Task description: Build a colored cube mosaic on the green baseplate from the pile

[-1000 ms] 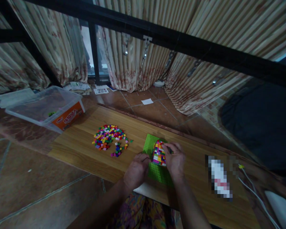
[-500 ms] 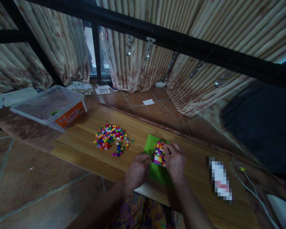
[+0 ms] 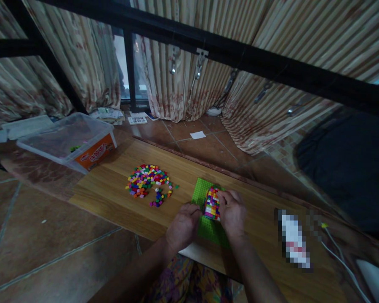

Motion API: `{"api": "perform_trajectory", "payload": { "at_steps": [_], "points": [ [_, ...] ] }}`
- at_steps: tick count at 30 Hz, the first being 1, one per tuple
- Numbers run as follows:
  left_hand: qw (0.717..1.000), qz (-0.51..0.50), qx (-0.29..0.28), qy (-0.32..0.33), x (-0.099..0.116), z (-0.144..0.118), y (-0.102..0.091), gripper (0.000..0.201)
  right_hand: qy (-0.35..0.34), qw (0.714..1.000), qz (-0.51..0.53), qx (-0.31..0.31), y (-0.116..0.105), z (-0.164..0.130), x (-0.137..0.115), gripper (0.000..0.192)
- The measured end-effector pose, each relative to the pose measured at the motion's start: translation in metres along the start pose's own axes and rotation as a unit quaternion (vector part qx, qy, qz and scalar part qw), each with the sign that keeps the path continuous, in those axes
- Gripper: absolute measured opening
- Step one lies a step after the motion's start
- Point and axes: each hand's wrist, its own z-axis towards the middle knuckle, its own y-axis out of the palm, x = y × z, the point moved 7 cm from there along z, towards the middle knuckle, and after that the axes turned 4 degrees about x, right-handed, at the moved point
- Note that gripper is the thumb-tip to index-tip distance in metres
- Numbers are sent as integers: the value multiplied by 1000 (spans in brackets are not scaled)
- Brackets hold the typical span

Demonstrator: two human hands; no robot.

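Note:
A green studded baseplate (image 3: pixel 199 192) lies on the wooden table before me. On it stands a block of multicoloured toy bricks (image 3: pixel 212 203), packed in tight rows. My right hand (image 3: pixel 233 212) is closed at the block's right side, its fingertips against the bricks; whatever is between them is hidden. At the block's lower left, my left hand (image 3: pixel 185 223) is closed too, thumb and fingers pinched together over the plate's left edge. What the left fingers hold, if anything, cannot be made out. A pile of loose coloured bricks (image 3: pixel 150 174) lies to the left.
A clear plastic box (image 3: pixel 66 139) with an orange label stands at the table's far left end. To the right lies a pixelated white object (image 3: pixel 293 240), with a white cable (image 3: pixel 341 256) beyond it. Striped curtains hang behind.
The whole view has shifted very slightly. Both hands stay at the brick block in nearly the same pose, and the loose pile looks the same.

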Motion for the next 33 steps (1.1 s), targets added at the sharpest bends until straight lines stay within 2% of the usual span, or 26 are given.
{"api": "perform_trajectory", "payload": {
  "at_steps": [10, 16, 19, 21, 23, 28, 30, 33],
  "points": [
    [1000, -4, -9, 1, -1, -1, 2, 23, 10, 999, 40, 6, 1, -1, 1, 35],
    [1000, -6, -10, 2, -2, -1, 3, 25, 46, 991, 84, 93, -31, -9, 9, 32],
    [1000, -5, -12, -3, -1, 0, 2, 26, 69, 986, 107, 105, -46, -7, 5, 30],
    [1000, 1, -18, -5, 0, 0, 2, 24, 59, 986, 133, 78, -46, -2, -9, 27],
    [1000, 15, -23, -6, 0, 0, 3, 23, 32, 985, 169, 18, -34, 3, -32, 24],
    [999, 35, -7, 1, -4, -5, 10, 30, -42, 961, 206, -182, 23, 6, -98, 17],
    [999, 32, -12, 1, -8, -9, 15, 31, -69, 952, 192, -229, 43, 8, -117, 19],
    [999, 27, -18, 8, -9, -13, 19, 33, -95, 949, 153, -257, 63, 15, -132, 22]
  ]
}}
